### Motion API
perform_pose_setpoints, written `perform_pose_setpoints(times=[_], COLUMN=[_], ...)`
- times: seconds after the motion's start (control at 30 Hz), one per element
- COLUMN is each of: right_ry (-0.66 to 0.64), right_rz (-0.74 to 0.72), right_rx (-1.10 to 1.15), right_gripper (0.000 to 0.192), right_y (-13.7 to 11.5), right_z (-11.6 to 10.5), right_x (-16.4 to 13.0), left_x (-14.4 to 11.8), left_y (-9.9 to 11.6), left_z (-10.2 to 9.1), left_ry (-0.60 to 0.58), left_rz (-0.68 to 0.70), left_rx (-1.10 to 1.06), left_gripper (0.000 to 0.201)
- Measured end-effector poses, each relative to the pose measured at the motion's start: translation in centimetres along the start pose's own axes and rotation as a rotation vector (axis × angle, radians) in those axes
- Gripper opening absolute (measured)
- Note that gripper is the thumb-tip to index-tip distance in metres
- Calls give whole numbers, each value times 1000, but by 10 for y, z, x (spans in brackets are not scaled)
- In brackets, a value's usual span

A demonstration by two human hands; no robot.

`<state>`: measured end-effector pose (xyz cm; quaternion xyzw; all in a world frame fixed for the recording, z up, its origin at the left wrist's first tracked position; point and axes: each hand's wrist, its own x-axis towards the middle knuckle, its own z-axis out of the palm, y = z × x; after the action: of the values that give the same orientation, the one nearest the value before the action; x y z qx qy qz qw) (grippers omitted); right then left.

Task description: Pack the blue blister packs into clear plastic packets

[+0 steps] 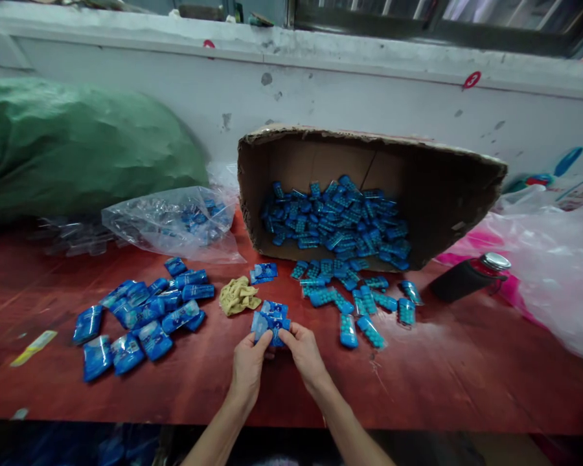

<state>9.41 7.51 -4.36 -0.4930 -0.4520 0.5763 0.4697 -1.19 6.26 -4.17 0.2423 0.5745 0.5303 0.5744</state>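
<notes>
Our left hand (247,362) and right hand (305,353) are both clamped on a small blue packet (271,323) at the near middle of the red worktop (442,375). Filled packets (140,317) lie to the left, loose blue pieces (357,304) to the right, spilling from the tipped cardboard box (437,188) beyond. A yellow cloth (238,296) lies just past our hands.

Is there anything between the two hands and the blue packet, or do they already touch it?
Nothing visible stands between them. The left hand and the right hand both pinch the blue packet at its near edge, above the red table. The yellow cloth lies beside it, apart from the hands.
</notes>
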Motion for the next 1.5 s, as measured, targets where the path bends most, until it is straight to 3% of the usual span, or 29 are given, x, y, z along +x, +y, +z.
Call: perform_pose_setpoints(times=[0.27,0.37,0.5,0.57,0.63,0.73,0.8,0.9,1.0,1.1,1.5], right_ry=[164,179,224,444,618,628,558,424,275,198,29], right_rz=[-55,-88,-165,-311,-307,-287,-302,-290,-165,-88,-324], right_rx=[-194,-286,-458,-830,-1112,-1296,-1251,-933,-472,-218,-347], right_gripper=[28,31,29,22,25,23,24,28,23,26,27], right_y=[15,9,-13,-19,-17,-2,7,7,-7,-24,-35], right_z=[9,6,-26,-52,-75,-87,-80,-62,-49,-43,-27], right_x=[-2,-5,-14,-19,-22,-28,-30,-28,-26,-30,-45], left_x=[3,2,-2,-4,-5,-7,-9,-11,-12,-12,-9], left_y=[-6,-3,4,7,8,7,7,8,8,6,3], left_z=[15,12,-1,-6,-9,-7,-4,-2,-3,-3,-7], left_ry=[45,-47,-171,-129,-83,-60,-58,-52,-42,-29,-100], left_rz=[-109,-163,-269,-291,-316,-358,-395,-453,-468,-426,-298], left_rx=[-191,-184,-157,-159,-180,-230,-257,-285,-300,-299,-285], left_gripper=[26,25,21,17,15,17,18,19,21,20,25])
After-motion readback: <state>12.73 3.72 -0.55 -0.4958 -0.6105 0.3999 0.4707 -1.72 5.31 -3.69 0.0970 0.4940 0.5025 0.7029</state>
